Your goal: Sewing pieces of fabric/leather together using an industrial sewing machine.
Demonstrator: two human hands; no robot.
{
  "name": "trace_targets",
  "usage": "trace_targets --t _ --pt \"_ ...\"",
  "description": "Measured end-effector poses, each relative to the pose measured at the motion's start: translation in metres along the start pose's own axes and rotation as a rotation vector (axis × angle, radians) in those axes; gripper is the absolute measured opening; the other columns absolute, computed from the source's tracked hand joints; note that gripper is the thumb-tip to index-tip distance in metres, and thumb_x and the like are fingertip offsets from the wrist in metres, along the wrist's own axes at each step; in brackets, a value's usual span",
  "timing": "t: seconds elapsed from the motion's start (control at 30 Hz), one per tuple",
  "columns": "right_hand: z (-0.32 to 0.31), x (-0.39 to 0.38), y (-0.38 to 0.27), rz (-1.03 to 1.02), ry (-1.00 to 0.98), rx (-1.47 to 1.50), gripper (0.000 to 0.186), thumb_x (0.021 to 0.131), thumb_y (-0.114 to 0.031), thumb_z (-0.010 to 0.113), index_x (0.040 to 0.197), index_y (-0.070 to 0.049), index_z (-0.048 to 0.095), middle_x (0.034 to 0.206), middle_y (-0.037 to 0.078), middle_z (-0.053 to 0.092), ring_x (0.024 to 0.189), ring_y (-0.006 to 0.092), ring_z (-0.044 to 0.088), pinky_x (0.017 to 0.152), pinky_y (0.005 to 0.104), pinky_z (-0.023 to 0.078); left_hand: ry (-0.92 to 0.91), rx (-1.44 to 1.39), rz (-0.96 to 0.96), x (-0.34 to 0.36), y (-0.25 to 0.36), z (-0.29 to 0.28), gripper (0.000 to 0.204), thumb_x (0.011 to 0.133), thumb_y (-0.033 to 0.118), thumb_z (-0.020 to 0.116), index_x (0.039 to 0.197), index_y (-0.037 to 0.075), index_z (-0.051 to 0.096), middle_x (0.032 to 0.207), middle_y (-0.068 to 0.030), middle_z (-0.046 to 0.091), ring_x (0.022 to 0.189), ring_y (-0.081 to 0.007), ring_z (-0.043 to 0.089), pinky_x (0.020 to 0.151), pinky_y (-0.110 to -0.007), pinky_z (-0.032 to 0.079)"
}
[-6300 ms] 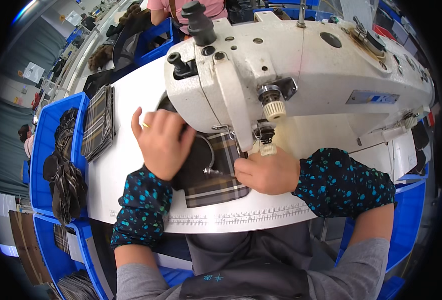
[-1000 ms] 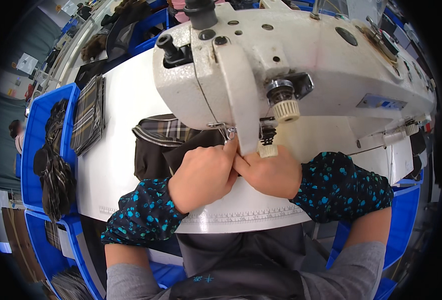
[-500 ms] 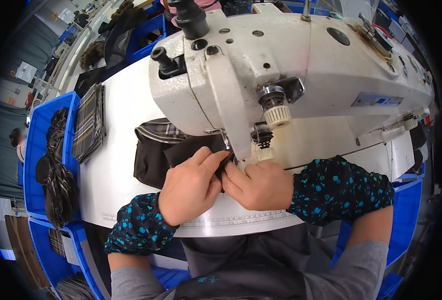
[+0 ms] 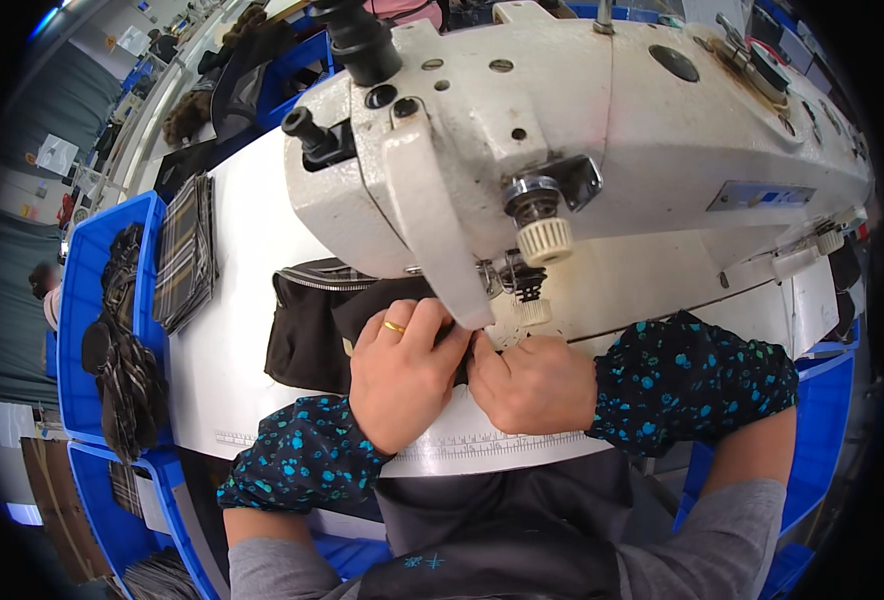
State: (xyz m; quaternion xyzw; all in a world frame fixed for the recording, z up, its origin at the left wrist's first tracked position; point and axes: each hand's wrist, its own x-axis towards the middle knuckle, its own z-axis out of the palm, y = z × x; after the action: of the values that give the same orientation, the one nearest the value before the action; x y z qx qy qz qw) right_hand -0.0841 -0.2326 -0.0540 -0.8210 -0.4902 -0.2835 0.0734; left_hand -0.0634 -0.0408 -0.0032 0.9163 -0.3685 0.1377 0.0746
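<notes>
Fabric piece (image 4: 302, 345) with zipper (image 4: 327, 284) lies under your left hand (image 4: 402, 375). Your right hand (image 4: 534, 385) is alongside; I can't tell either grip.

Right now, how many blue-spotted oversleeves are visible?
2: a left oversleeve, ending at the left hand, and a right oversleeve, ending at the right hand, both hands at the dark fabric. Others could be hidden.

Bright light glares off the white tabletop (image 4: 230, 385) (edges bend into black).

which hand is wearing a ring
The left hand: it has a gold-coloured ring on one finger, while no ring shows on the right hand.
</notes>
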Motion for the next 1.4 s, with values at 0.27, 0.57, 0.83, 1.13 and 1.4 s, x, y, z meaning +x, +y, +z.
trace_targets --t 0.27,0.57,0.83,1.13,1.4 --pt "-0.001 0.000 0.001 0.004 -0.014 0.029 0.032 0.071 -0.021 0.064 0.081 0.008 0.072 0.094 0.035 0.069 0.053 0.0205 0.065 0.042 0.0312 0.047 -0.033 0.008 -0.064 -0.008 0.007 0.006 0.047 0.073 0.011 0.073 0.120 0.014 0.071 0.126 -0.0042 0.067 0.092 -0.0239 0.071 0.069 -0.032 0.057" --pt "0.001 0.002 0.009 0.045 0.024 -0.020 0.012 0.071 -0.014 0.063 0.068 -0.002 0.064 0.062 0.006 0.048 0.043 0.0134 0.048 0.038 0.0301 0.036 -0.037 -0.002 -0.073 0.004 0.006 0.008 0.045 0.075 0.013 0.069 0.119 0.007 0.069 0.118 -0.0080 0.065 0.100 -0.0232 0.066 0.066 -0.031 0.059" --pt "-0.003 0.004 0.017 0.119 -0.105 -0.053 0.025 0.077 -0.015 0.064 0.096 -0.002 0.074 0.109 0.017 0.073 0.060 0.0152 0.063 0.048 0.0298 0.049 -0.013 0.001 -0.077 0.011 -0.002 0.016 0.042 0.075 0.013 0.069 0.116 0.005 0.069 0.113 -0.0078 0.063 0.094 -0.0234 0.065 0.062 -0.031 0.057" --pt "-0.006 0.003 0.019 0.157 -0.107 -0.107 0.028 0.076 -0.016 0.063 0.099 -0.004 0.075 0.107 0.011 0.073 0.072 0.0158 0.066 0.051 0.0350 0.050 0.011 0.059 -0.048 -0.002 0.000 0.003 0.045 0.079 0.011 0.065 0.123 0.006 0.066 0.118 -0.0055 0.064 0.103 -0.0224 0.065 0.088 -0.034 0.054" --pt "-0.012 0.001 0.001 0.131 -0.120 -0.030 0.028 0.074 -0.014 0.066 0.095 0.002 0.074 0.095 0.019 0.072 0.058 0.0166 0.063 0.046 0.0291 0.047 0.112 0.021 0.103 -0.003 -0.009 -0.010 0.031 0.075 0.015 0.072 0.106 0.014 0.076 0.103 0.0014 0.069 0.102 -0.0198 0.066 0.102 -0.048 0.047"
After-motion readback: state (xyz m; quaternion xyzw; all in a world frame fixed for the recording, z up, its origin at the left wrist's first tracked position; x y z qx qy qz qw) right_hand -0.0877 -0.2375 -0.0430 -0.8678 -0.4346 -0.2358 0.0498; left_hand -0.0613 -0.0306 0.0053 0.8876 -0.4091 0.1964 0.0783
